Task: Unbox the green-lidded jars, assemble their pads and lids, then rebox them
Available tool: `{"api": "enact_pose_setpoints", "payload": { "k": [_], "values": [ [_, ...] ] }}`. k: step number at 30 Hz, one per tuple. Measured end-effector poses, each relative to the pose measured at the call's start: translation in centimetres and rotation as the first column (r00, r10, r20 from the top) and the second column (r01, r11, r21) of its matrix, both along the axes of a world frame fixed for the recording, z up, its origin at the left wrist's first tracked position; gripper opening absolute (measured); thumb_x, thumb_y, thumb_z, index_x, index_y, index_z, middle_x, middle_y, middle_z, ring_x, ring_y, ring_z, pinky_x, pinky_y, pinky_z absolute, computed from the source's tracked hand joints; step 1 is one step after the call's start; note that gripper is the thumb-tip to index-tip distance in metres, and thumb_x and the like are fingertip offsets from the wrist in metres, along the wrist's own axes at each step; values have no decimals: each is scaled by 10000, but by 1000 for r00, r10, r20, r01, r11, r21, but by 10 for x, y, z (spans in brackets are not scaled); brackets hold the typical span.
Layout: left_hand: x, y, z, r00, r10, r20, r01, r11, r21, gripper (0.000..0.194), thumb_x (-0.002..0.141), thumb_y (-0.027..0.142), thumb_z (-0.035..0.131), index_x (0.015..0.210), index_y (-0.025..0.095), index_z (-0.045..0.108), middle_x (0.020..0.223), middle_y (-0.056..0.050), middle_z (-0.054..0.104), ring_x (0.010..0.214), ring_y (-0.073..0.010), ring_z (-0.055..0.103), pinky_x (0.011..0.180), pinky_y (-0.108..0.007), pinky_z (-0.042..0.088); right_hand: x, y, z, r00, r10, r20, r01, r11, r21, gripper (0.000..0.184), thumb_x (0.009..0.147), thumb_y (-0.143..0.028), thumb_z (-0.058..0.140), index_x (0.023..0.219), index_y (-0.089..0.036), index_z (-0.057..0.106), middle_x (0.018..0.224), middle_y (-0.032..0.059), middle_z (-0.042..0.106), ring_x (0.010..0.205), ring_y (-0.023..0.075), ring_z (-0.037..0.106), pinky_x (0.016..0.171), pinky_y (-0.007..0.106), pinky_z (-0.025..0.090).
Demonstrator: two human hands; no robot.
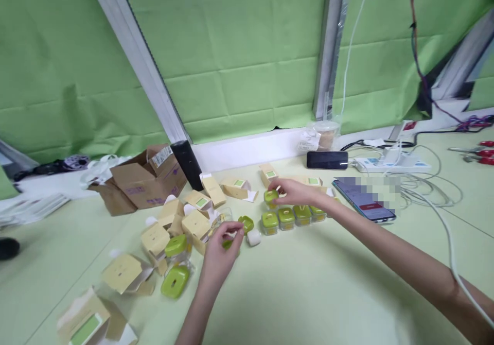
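The left hand [222, 252] is curled beside a white block [253, 238], and I cannot tell if it grips something, while farther, just beyond the left end of the row of boxes [286, 219], the right hand [293, 191] pinches a green-lidded box [270, 199].

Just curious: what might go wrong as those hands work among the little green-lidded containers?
The right hand holds a container close behind the lined-up containers, so it might nudge them. The white cable appears across the right forearm and might snag. The small white object near the left hand might get knocked.
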State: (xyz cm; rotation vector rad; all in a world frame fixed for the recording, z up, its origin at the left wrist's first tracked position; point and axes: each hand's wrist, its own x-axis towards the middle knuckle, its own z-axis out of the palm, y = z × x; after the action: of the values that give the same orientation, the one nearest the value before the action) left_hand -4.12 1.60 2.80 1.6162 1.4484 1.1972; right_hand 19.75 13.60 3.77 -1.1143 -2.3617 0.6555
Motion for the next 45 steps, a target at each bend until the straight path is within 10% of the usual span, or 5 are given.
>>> {"api": "enact_pose_setpoints", "payload": {
  "k": [11,19,26,33,45],
  "values": [
    [-5,-8,-10,793,-81,-604,126,992,33,138,768,198,524,867,221,618,987,-54,632,1008,-268,522,893,-413,409,-62,8,12,981,134,143,-152,980,128,290,909,-287,549,1176,-175,543,1213,82,561,1027,222,585,855,436,496],
    [-13,-11,-20,734,-193,-651,182,980,-85,420,702,77,479,1096,216,524,1138,-64,557,1120,-246,455,945,-378,380,-146,-7,-1,959,222,179,-240,967,86,291,909,-297,551,1168,-165,545,1166,77,585,970,209,609,813,417,516],
    [-10,-13,-20,731,-201,-652,173,979,-108,397,727,94,472,1108,203,509,1109,-76,566,1087,-264,460,915,-392,393,-65,-61,13,990,130,-51,-125,988,95,506,806,-344,622,1255,-199,440,1161,88,589,993,224,590,811,341,499],
    [3,-13,-22,727,-174,-664,148,984,-96,485,782,241,534,1253,207,422,1201,-94,523,1131,-294,457,937,-403,380,23,-128,-7,981,153,121,-142,985,-95,444,677,-159,636,1100,-271,556,1019,26,626,856,230,626,694,307,486],
    [28,-15,-20,662,-216,-717,259,965,-52,293,857,175,407,1119,264,503,1133,-70,516,1071,-244,502,845,-365,451,20,-130,1,932,119,343,-169,978,120,192,835,-155,584,925,-260,717,1152,86,599,1007,268,617,814,390,495]
  ]
}}
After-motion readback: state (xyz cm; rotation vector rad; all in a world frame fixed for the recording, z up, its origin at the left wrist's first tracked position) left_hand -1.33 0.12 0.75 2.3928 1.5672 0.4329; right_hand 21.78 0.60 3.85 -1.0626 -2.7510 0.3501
